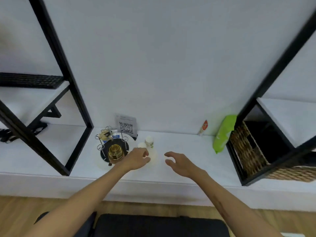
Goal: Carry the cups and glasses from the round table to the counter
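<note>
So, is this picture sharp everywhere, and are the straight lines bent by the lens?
Head view: soft all over, more blurred toward the edges; the black metal shelf frame leans and splays from wide-angle distortion; the small white cups wash out against the white counter, so their edges are hard to read; both hands, left and right, are slightly blurred; lighting is even.

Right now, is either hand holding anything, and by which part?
The left hand grips a white cup on the counter by its side. The right hand is open beside it, holding nothing.
</note>
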